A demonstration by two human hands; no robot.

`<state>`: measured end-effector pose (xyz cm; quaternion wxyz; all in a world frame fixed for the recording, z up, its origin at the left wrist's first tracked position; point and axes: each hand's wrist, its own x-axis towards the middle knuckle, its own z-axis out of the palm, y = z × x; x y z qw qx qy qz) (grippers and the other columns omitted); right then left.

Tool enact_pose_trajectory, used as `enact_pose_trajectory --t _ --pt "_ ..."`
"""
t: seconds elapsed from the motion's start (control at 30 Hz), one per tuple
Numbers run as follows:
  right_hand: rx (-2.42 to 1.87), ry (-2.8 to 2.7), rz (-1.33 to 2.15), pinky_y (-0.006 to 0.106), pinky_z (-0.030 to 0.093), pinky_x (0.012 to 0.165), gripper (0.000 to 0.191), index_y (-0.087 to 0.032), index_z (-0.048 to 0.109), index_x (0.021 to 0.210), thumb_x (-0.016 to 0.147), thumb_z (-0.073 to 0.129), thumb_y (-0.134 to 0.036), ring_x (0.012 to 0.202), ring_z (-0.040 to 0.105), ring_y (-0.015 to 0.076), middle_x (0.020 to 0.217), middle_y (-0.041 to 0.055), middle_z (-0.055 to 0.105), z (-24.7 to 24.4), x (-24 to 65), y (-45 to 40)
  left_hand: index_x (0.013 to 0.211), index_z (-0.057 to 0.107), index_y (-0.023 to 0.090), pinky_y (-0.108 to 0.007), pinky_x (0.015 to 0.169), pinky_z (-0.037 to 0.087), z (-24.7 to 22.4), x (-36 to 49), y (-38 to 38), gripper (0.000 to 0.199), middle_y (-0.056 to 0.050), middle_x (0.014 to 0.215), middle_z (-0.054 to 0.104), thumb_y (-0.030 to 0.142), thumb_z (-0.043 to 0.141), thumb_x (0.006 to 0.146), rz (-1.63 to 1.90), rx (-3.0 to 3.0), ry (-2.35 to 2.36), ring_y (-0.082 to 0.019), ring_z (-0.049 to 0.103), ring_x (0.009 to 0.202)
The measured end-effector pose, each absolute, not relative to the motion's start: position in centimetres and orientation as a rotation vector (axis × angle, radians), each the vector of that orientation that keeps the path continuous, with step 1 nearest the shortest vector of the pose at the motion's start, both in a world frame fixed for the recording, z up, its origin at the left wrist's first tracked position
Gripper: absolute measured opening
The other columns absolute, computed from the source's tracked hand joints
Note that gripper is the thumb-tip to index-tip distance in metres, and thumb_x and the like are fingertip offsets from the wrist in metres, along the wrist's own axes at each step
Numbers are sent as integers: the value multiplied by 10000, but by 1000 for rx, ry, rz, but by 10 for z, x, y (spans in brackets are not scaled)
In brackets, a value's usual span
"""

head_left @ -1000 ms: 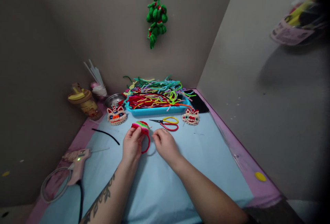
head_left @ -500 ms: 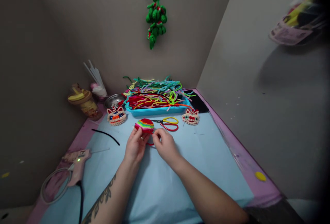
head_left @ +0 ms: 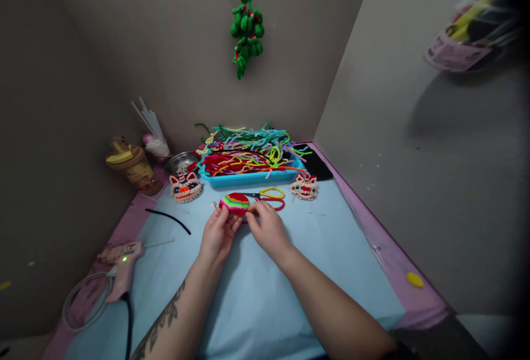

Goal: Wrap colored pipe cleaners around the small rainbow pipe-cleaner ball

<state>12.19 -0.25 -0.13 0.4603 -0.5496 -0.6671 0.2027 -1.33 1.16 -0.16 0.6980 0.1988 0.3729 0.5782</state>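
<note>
Between my hands is a rounded pipe-cleaner piece (head_left: 234,204), red with curved pink, yellow, green and blue stripes. My left hand (head_left: 217,231) grips it from the left and below, thumb on its front. At its lower right edge, my right hand (head_left: 267,227) pinches with thumb and forefinger on a red pipe cleaner (head_left: 245,221), mostly hidden by the fingers. Just behind my right hand lie scissors (head_left: 271,194) with one yellow and one red handle loop, their blades partly behind the striped piece.
A blue tray (head_left: 252,179) heaped with coloured pipe cleaners stands at the back. Lion-face pieces (head_left: 185,188) (head_left: 304,188) flank it. Left are a black pipe cleaner (head_left: 169,219), a lit pink glue gun (head_left: 125,271) with cable, and a metal bowl (head_left: 182,162). A black phone (head_left: 317,162) lies back right.
The striped piece has turned and shifted slightly right, showing more red on its right side. My right fingers have moved up against its edge, and less of the red strand shows below.
</note>
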Motion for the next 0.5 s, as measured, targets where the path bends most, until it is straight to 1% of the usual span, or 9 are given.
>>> enact_pose_trajectory --t 0.07,0.13,0.23,0.3,0.37,0.43,0.5 --pt "-1269 -1586 500 367 420 903 158 -217 597 934 798 545 -158 999 547 231 981 73 605 0 122 -3 913 636 171 -224 649 525 0 -13 10 265 -26 814 721 315 748 721 1293 492 859 -121 672 683" --pt "-1213 -1475 593 372 426 922 246 -224 593 1014 773 586 -175 1086 518 236 1099 86 567 0 122 -2 897 628 167 -205 608 505 1 -13 9 305 -21 794 710 346 767 694 1285 545 904 -109 654 650" --pt "-1148 -1252 926 371 448 911 372 -255 554 1131 768 635 -264 1166 490 238 1239 80 517 -3 125 2 839 609 154 -189 547 471 2 -11 6 333 -15 739 685 382 780 667 1253 620 934 -98 618 590" --pt "-1056 -1146 1178 374 454 911 471 -278 512 1208 762 658 -317 1158 510 231 1295 73 497 -6 126 5 815 602 146 -185 533 458 2 -10 5 332 -6 691 660 398 769 678 1221 664 908 -91 595 561" --pt "-979 -1095 1334 368 463 896 522 -277 502 1230 746 685 -350 1096 554 220 1284 77 514 -9 127 7 836 607 141 -185 548 460 2 -10 5 322 -6 689 653 405 743 711 1195 693 864 -88 591 568" --pt "-973 -1070 1374 363 473 872 530 -264 522 1208 725 709 -375 1029 586 213 1237 82 544 -11 126 8 908 616 140 -193 575 471 3 -11 4 332 -20 736 670 392 733 727 1175 712 832 -96 606 600" --pt "-993 -1053 1363 361 479 857 523 -257 535 1183 713 718 -395 989 601 210 1216 84 554 -12 126 9 988 615 139 -204 598 482 6 -13 3 390 -33 782 685 357 762 700 1161 728 832 -106 620 628"
